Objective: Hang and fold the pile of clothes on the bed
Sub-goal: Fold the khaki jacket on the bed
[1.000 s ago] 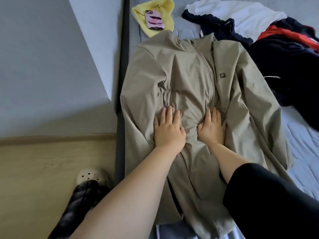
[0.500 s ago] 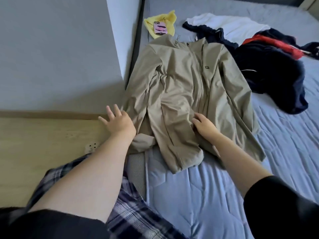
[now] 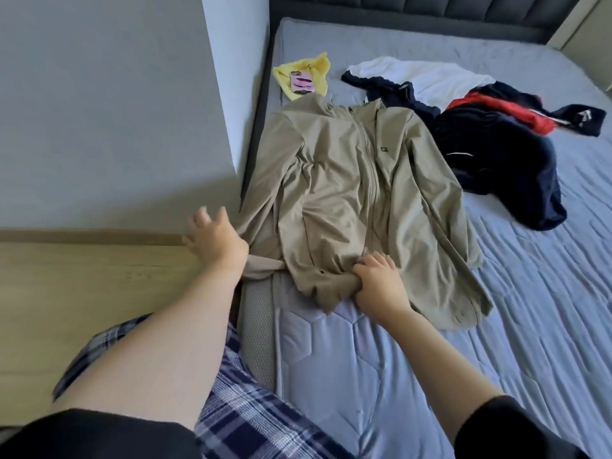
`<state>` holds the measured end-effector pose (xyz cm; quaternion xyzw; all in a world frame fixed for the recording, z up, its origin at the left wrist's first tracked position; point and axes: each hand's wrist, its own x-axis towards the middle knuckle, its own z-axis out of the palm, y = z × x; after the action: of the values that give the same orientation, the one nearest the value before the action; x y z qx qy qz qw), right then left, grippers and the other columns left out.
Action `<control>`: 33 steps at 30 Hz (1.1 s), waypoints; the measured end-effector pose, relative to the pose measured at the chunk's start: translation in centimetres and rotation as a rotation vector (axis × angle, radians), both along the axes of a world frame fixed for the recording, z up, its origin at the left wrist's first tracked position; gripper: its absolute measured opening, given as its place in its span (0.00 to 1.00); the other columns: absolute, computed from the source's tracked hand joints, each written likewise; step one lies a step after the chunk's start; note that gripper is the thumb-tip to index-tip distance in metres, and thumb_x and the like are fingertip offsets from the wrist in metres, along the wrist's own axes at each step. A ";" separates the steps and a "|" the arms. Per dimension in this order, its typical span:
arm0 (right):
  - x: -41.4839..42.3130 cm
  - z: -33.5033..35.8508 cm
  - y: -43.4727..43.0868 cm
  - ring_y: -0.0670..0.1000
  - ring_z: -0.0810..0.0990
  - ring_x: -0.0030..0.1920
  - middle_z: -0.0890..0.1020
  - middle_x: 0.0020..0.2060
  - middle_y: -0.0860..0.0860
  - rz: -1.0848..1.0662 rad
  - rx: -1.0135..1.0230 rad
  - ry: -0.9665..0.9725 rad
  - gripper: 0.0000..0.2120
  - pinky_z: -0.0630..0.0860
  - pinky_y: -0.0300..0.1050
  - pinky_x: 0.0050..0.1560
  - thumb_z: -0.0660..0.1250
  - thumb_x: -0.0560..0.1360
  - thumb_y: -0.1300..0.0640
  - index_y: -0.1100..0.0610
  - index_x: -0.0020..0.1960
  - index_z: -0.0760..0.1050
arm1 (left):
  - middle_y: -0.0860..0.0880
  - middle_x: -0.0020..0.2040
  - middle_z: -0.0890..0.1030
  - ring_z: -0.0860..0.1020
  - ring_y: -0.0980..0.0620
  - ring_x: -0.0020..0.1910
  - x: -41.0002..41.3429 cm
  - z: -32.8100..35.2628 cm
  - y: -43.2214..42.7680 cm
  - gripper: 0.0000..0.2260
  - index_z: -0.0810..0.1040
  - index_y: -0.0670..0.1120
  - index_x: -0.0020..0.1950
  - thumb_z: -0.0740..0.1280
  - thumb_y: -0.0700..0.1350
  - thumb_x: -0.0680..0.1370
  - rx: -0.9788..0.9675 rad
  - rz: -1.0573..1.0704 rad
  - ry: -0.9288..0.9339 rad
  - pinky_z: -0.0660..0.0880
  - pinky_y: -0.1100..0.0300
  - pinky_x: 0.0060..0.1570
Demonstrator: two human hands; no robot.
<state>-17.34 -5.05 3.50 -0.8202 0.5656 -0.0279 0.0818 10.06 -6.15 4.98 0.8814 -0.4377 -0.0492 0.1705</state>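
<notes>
The right hand is curled tight on a bunched fold at the hem of the beige zip jacket, which lies front-up along the left edge of the bed. The left hand hovers with fingers spread and holds nothing, just beside the jacket's sleeve end that hangs off the mattress edge. Beyond the collar, a pink phone lies on a yellow cloth. To the right are a white garment and a navy-and-red garment.
</notes>
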 end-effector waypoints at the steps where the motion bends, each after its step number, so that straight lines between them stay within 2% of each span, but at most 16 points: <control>1: 0.7 0.5 -0.1 0.60 0.75 0.54 0.80 0.48 0.57 -0.085 0.019 -0.144 0.08 0.65 0.46 0.49 0.63 0.65 0.64 0.59 0.43 0.76 | 0.44 0.68 0.67 0.66 0.41 0.66 -0.8 0.5 0.3 0.24 0.72 0.48 0.66 0.67 0.37 0.70 -0.070 -0.120 0.004 0.64 0.49 0.63; 3: 1.8 1.3 -0.3 0.61 0.76 0.42 0.80 0.37 0.58 -0.227 0.059 -0.393 0.04 0.63 0.46 0.37 0.64 0.65 0.66 0.60 0.38 0.72 | 0.43 0.60 0.75 0.72 0.42 0.62 -3.6 0.6 0.6 0.23 0.76 0.45 0.63 0.64 0.34 0.68 -0.131 -0.459 0.239 0.68 0.61 0.59; 5: 2.4 2.4 -0.6 0.53 0.77 0.38 0.79 0.33 0.53 -0.274 0.101 -0.580 0.05 0.64 0.43 0.34 0.65 0.66 0.66 0.59 0.41 0.75 | 0.46 0.53 0.78 0.76 0.45 0.59 -6.2 0.4 1.1 0.22 0.76 0.46 0.60 0.63 0.32 0.68 0.107 -0.670 0.603 0.69 0.70 0.51; 7: 2.3 3.3 -0.5 0.39 0.77 0.33 0.78 0.32 0.47 -0.282 0.208 -0.748 0.12 0.67 0.30 0.30 0.65 0.69 0.67 0.56 0.50 0.78 | 0.46 0.61 0.74 0.73 0.45 0.64 -7.2 -0.1 1.5 0.30 0.67 0.50 0.69 0.69 0.37 0.69 0.349 -0.736 0.741 0.71 0.61 0.61; 8: 2.0 3.5 -0.4 0.37 0.77 0.32 0.78 0.34 0.47 -0.282 0.257 -0.812 0.15 0.68 0.26 0.31 0.65 0.71 0.67 0.56 0.55 0.77 | 0.45 0.67 0.69 0.68 0.46 0.69 -7.2 -0.7 1.7 0.39 0.59 0.52 0.75 0.73 0.42 0.68 0.368 -0.768 0.717 0.67 0.55 0.67; 10: 0.9 3.2 0.2 0.38 0.78 0.36 0.82 0.40 0.51 -0.286 0.326 -0.896 0.18 0.72 0.27 0.35 0.66 0.74 0.64 0.55 0.62 0.74 | 0.47 0.72 0.62 0.62 0.47 0.71 -7.1 -0.8 2.0 0.49 0.50 0.54 0.78 0.75 0.55 0.64 0.263 -0.836 0.403 0.61 0.48 0.70; 12: -0.3 2.5 0.8 0.40 0.81 0.40 0.84 0.46 0.48 -0.301 0.385 -0.987 0.18 0.76 0.32 0.36 0.65 0.75 0.63 0.52 0.64 0.72 | 0.46 0.69 0.67 0.66 0.44 0.68 -7.7 -0.6 2.4 0.37 0.62 0.51 0.75 0.70 0.55 0.68 -0.030 -0.928 -0.003 0.64 0.46 0.66; 14: -1.2 1.9 1.3 0.40 0.81 0.48 0.82 0.55 0.47 -0.312 0.416 -1.022 0.21 0.76 0.34 0.43 0.68 0.74 0.62 0.50 0.64 0.70 | 0.45 0.55 0.78 0.75 0.41 0.56 -9.0 -0.2 2.7 0.17 0.79 0.44 0.58 0.68 0.43 0.69 -0.308 -0.988 0.003 0.71 0.49 0.55; 17: -2.6 0.5 1.7 0.49 0.70 0.67 0.71 0.67 0.50 -0.194 0.278 -0.553 0.37 0.66 0.41 0.65 0.76 0.66 0.52 0.52 0.72 0.63 | 0.50 0.33 0.76 0.76 0.46 0.39 -10.8 0.4 2.8 0.04 0.75 0.46 0.34 0.63 0.41 0.68 -0.214 -0.804 0.448 0.70 0.53 0.39; 19: -3.4 -0.7 2.2 0.55 0.57 0.74 0.60 0.73 0.53 -0.100 0.179 -0.065 0.45 0.55 0.53 0.73 0.74 0.66 0.46 0.50 0.76 0.54 | 0.53 0.30 0.75 0.75 0.49 0.37 -10.7 0.6 2.0 0.08 0.73 0.47 0.32 0.62 0.40 0.71 -0.138 -0.536 0.696 0.70 0.55 0.37; 21: -4.3 -0.9 1.9 0.57 0.63 0.70 0.66 0.69 0.56 -0.114 0.112 0.105 0.36 0.61 0.51 0.67 0.69 0.68 0.54 0.52 0.74 0.60 | 0.50 0.36 0.78 0.77 0.47 0.43 -9.7 1.0 1.1 0.08 0.77 0.46 0.38 0.63 0.36 0.74 -0.115 -0.300 0.892 0.73 0.55 0.42; 23: -4.9 0.1 1.3 0.59 0.76 0.53 0.78 0.50 0.57 -0.215 -0.006 -0.134 0.14 0.66 0.45 0.46 0.64 0.68 0.64 0.58 0.53 0.74 | 0.46 0.44 0.80 0.79 0.44 0.47 -8.6 1.4 0.5 0.07 0.78 0.44 0.49 0.62 0.35 0.77 -0.170 -0.102 1.174 0.76 0.54 0.46; 25: -5.5 2.0 0.0 0.56 0.75 0.39 0.75 0.33 0.55 -0.375 -0.012 -0.442 0.07 0.63 0.44 0.34 0.61 0.67 0.69 0.58 0.37 0.68 | 0.43 0.50 0.79 0.78 0.45 0.49 -7.8 2.2 0.4 0.09 0.77 0.42 0.53 0.58 0.35 0.79 -0.300 0.086 1.501 0.76 0.51 0.50; 28: -6.9 5.3 -2.6 0.51 0.75 0.35 0.75 0.33 0.55 -0.537 0.126 -0.821 0.03 0.68 0.38 0.31 0.59 0.71 0.67 0.65 0.41 0.72 | 0.44 0.50 0.81 0.78 0.45 0.52 -6.8 3.3 0.4 0.12 0.78 0.42 0.51 0.54 0.40 0.82 -0.401 0.159 1.797 0.74 0.48 0.55; 30: -7.8 6.8 -3.8 0.51 0.79 0.43 0.81 0.43 0.58 -0.491 0.188 -0.601 0.10 0.72 0.42 0.40 0.60 0.75 0.62 0.66 0.51 0.76 | 0.40 0.56 0.80 0.78 0.42 0.57 -6.1 3.6 0.5 0.12 0.77 0.39 0.60 0.58 0.40 0.81 -0.195 -0.010 1.496 0.75 0.48 0.58; 33: -8.2 6.5 -3.7 0.59 0.77 0.55 0.80 0.54 0.58 -0.305 0.154 -0.121 0.13 0.71 0.47 0.52 0.59 0.77 0.60 0.60 0.59 0.75 | 0.39 0.54 0.81 0.79 0.45 0.54 -6.0 3.0 1.8 0.12 0.81 0.36 0.55 0.61 0.30 0.75 0.415 -0.593 0.639 0.74 0.57 0.51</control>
<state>-25.58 -8.74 10.01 -0.7131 0.6778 -0.0459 0.1732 4.08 -4.38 7.96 0.6747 -0.5768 -0.4505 0.0958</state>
